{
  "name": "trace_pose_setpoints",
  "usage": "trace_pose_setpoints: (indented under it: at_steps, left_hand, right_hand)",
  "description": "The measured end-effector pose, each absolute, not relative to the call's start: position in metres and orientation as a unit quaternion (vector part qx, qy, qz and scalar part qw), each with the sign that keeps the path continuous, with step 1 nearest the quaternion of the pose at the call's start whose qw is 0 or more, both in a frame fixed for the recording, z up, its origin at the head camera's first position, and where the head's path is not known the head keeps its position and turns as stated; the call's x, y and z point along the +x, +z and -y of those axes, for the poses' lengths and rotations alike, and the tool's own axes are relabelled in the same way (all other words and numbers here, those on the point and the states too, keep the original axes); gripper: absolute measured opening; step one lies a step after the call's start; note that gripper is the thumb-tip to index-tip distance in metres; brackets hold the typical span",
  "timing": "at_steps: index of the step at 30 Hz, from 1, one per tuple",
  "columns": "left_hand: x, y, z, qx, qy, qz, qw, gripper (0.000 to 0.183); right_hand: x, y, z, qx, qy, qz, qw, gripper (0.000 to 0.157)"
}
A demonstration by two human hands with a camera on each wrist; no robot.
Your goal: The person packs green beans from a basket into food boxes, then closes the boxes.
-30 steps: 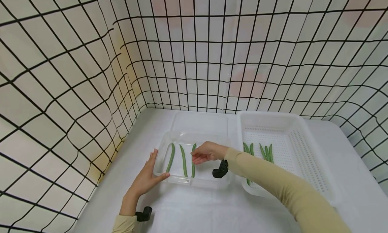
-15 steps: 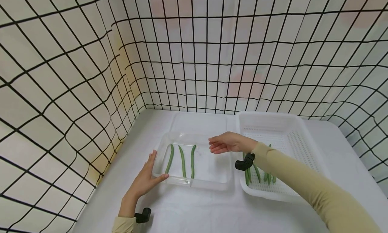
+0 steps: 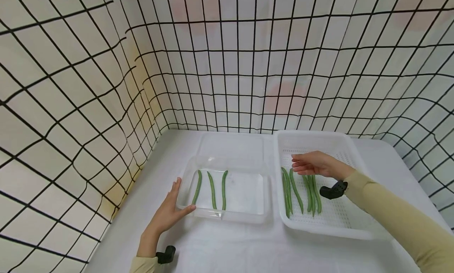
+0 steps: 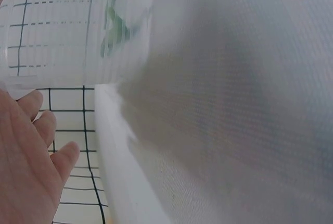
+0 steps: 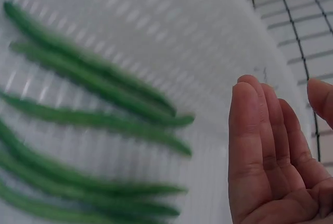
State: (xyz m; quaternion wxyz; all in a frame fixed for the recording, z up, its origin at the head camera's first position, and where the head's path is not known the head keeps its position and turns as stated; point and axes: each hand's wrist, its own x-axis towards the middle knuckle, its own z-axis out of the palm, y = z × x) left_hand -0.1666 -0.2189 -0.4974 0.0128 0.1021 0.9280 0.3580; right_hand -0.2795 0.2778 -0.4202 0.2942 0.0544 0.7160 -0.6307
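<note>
At the left corner of a clear plastic container [image 3: 244,216], my left hand [image 3: 164,215] rests its spread thumb and fingers against the rim and side. Three green beans [image 3: 213,190] lie apart, roughly parallel, in the container's left half. Over a white perforated basket [image 3: 330,232] hovers my right hand [image 3: 319,163], holding nothing. Several green beans [image 3: 295,192] lie below it in two loose groups. In the right wrist view, the straight fingers [image 5: 247,140] stand beside the basket beans [image 5: 93,122], apart from them. The left wrist view shows the container wall [image 4: 57,41] above my fingers.
A white cloth [image 3: 230,245] covers the table. Black netting [image 3: 255,60] rises behind and at both sides. The basket stands close to the container's right side. A black wrist camera [image 3: 333,190] sits on my right wrist.
My right hand has moved right, from the third bean in the clear container to above the basket, leaving that bean lying there. My left hand stays at the container's left corner.
</note>
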Motion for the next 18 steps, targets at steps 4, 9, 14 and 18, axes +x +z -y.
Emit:
trace_pose_setpoints:
  at_steps: [4,9,14,18]
  left_hand:
    - [-0.166,-0.497,0.220,0.104,0.357,-0.928,0.014,0.105]
    - [-0.166,-0.498,0.220,0.104,0.356,-0.928,0.014,0.106]
    - [-0.166,-0.498,0.220,0.104,0.357,-0.928,0.015,0.105]
    - [-0.166,-0.497,0.220,0.105,0.356,-0.928,0.013,0.105]
  right_hand:
    - [-0.273,-0.434,-0.306,0.100,-0.625,-0.718,0.289,0.040]
    - [-0.268,-0.452,-0.334,0.138,-0.593,-0.736,0.296,0.043]
    - [-0.260,-0.467,-0.349,0.160,-0.551,-0.763,0.296,0.042]
    - [-0.253,-0.476,-0.348,0.172,-0.522,-0.778,0.305,0.034]
